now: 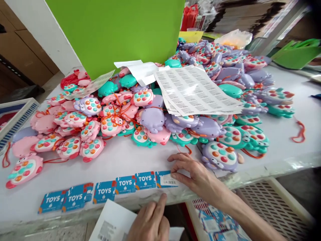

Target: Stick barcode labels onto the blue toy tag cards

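Observation:
My right hand (193,172) is at the last card on the right of a row of blue "TOYS" cards (104,191) along the table's front edge. Between its thumb and fingers it pinches a small white barcode label (167,181), which lies over that card (160,174). Below the edge, my left hand (151,221) holds a white label sheet (116,217) with barcodes printed on it; the index finger points forward. Just beyond my right hand, a purple animal-shaped toy (220,155) with coloured buttons lies on the table.
Pink, purple and green toys (150,118) with orange cords are heaped behind the cards. Stacked label sheets (198,90) rest on the heap, before a green panel (117,30). A crate (276,204) below the table at right is beside more blue cards (220,222).

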`<state>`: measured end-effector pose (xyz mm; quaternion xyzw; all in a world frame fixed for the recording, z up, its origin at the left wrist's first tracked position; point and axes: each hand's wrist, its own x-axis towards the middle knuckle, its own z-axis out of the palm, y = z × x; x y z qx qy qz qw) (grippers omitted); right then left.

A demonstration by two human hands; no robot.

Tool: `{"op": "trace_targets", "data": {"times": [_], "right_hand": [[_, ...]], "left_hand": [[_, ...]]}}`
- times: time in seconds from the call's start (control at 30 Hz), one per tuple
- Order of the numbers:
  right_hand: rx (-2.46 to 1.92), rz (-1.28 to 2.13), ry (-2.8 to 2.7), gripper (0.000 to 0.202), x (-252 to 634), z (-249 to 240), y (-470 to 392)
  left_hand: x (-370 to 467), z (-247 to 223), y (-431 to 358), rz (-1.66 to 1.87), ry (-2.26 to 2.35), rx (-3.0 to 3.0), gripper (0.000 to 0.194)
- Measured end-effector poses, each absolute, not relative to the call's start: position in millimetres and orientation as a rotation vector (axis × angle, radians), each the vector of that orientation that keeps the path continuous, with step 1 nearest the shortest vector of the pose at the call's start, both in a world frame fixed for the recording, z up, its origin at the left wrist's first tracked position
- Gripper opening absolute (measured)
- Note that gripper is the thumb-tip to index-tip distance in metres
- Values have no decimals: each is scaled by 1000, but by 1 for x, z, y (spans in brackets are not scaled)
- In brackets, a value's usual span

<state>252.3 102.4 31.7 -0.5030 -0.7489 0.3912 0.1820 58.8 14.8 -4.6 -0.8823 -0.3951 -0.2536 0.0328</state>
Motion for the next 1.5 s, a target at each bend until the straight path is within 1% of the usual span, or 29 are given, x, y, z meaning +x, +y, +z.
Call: {"op": "trace_targets", "data": {"times": [0.2,0.37,0.53,0.67,0.9,1.27,1.5], "right_hand": [[-1409,1097,-2153,20,248,32,103],[-1389,1063,-2157,20,248,28,101],[-1344,1014,-2160,22,249,22,101],[-1335,986,-2170,21,249,20,101],[-1334,959,-2196,20,248,21,101],[-1345,964,-2195,19,248,24,101],[-1322,955,-2192,19,248,21,102]], "left_hand": [[54,-10,14,-698,-1243,-2839,33],[53,-13,15,-585,-1200,-2862,27],[58,-6,20,-671,-1227,-2816,31],[61,-2,22,-728,-1244,-2792,30],[59,-2,20,-659,-1223,-2828,32],[61,-3,20,-692,-1241,-2812,33],[58,-1,19,-606,-1237,-2855,34]]}}
